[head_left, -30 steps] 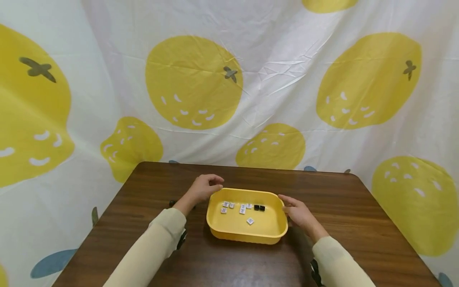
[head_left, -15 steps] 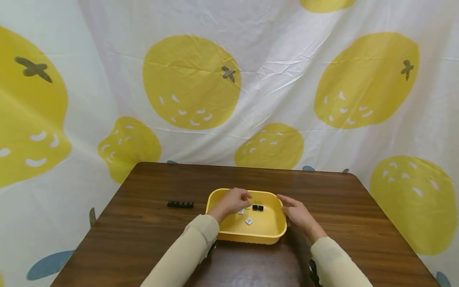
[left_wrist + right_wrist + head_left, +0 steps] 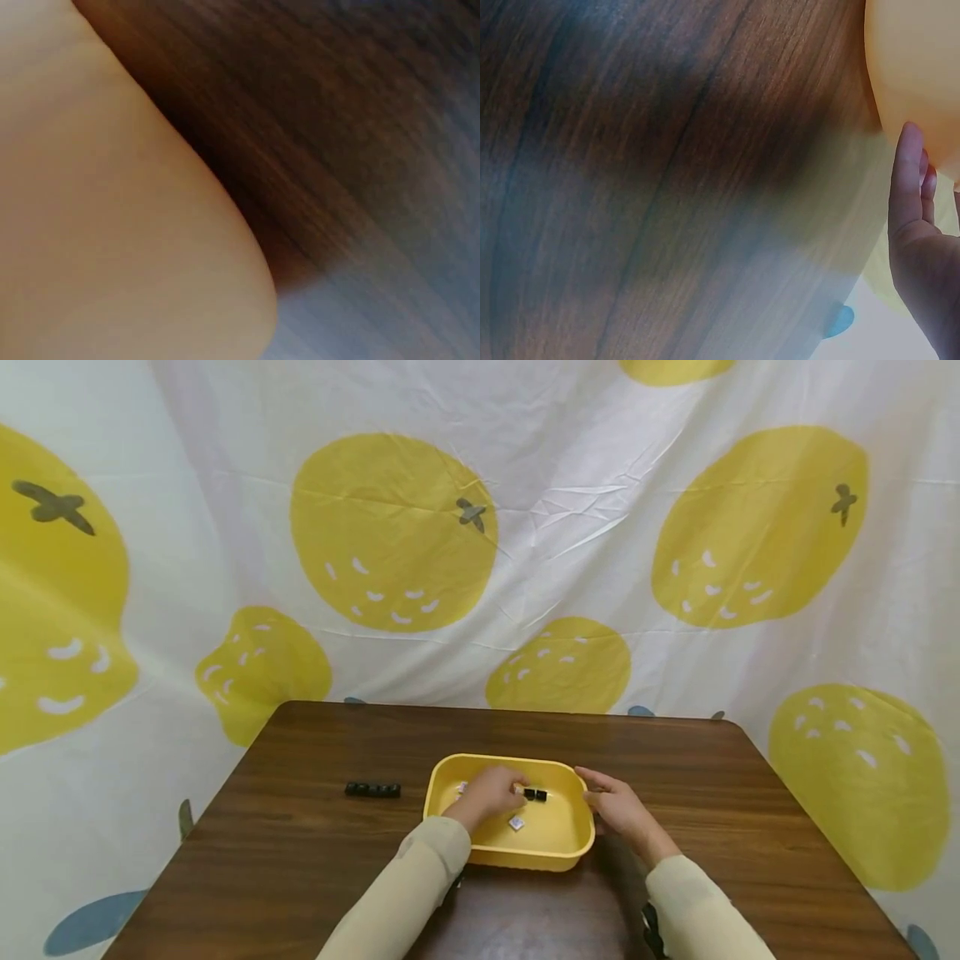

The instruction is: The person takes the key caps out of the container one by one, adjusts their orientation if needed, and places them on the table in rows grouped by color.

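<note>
In the head view a yellow tray (image 3: 525, 860) stands on the table, with small white blocks (image 3: 516, 822) and two black blocks (image 3: 541, 795) inside. My left hand (image 3: 491, 792) reaches into it, thumb and index finger apart beside the black blocks; whether the tips touch a block is unclear. It covers some of the white blocks. At the tray's right rim, my right hand (image 3: 621, 806) rests its extended fingers against the outside. The right wrist view shows that hand (image 3: 926, 251) against the tray's wall (image 3: 915, 82); the left wrist view shows only the tray (image 3: 127, 210) and wood.
A short row of black blocks (image 3: 372, 790) lies on the brown wooden table (image 3: 300, 860), left of the tray. Behind the table's far edge hangs a white cloth (image 3: 555, 552) with yellow fruit printed on it.
My left hand has moved right from the tray's left rim, over its inside and down by the black blocks, uncovering the black row on the table. My right hand has stayed at the rim.
</note>
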Demonstrator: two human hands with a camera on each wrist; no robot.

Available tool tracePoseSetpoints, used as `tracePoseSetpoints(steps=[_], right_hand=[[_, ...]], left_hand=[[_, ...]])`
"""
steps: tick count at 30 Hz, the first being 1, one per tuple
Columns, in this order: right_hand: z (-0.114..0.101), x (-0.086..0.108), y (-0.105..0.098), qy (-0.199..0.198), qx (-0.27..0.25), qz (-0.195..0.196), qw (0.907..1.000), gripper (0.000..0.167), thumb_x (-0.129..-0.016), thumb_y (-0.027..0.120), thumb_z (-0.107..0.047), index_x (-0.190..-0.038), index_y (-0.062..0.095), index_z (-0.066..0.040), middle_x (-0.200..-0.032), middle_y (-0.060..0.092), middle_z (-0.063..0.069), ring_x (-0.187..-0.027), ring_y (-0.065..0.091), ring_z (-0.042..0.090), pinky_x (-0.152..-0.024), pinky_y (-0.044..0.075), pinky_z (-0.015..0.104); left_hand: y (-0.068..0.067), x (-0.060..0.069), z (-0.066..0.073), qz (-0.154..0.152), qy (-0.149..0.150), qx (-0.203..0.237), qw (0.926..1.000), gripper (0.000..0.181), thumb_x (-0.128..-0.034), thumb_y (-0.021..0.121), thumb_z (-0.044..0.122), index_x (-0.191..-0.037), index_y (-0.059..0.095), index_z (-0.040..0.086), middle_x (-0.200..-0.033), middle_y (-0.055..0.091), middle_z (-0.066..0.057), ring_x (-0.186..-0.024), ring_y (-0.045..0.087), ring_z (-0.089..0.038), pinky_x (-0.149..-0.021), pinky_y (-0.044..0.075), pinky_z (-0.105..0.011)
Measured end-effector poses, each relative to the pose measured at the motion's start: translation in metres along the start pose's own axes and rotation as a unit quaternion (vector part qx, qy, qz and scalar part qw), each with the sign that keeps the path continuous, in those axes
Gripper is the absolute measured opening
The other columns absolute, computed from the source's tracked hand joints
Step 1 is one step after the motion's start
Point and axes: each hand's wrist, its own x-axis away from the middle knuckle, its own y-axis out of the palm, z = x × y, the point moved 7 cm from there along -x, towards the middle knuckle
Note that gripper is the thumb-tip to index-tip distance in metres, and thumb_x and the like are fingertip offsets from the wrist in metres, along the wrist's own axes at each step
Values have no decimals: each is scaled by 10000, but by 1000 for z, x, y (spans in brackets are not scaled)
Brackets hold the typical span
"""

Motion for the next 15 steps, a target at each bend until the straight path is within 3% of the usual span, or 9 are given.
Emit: tracePoseSetpoints(steps=[5, 10, 15], right_hand=[[-1, 0, 1, -34, 65, 23, 10000, 503, -1001, 441, -28, -1503, 414, -52, -1321, 520, 277, -916, 625, 275, -676, 569, 409], [-2, 0, -1, -49, 91, 53, 9999, 505, -1001, 443, -27, -1504, 413, -53, -1362, 496, 301, -913, 637, 273, -657, 564, 398], [-1, 0, -1, -13, 98, 55, 9999, 500, -1001, 449, -33, -1500, 423, -56, -1303, 530, 276, -911, 631, 270, -655, 559, 385]], left_hand=[[4, 0, 2, -63, -47, -395, 9992, 258, -908, 706, 200, -1158, 744, 150, -1098, 718, 1, -993, 641, -176, -870, 499, -322], [3, -1, 2, 59, -126, -293, 9995, 202, -902, 720, 215, -1081, 757, 129, -1005, 719, 3, -857, 626, -136, -774, 505, -304], [6, -3, 3, -18, -15, -567, 9984, 223, -901, 737, 246, -1088, 766, 127, -1012, 724, 12, -880, 639, -131, -776, 510, -291]])
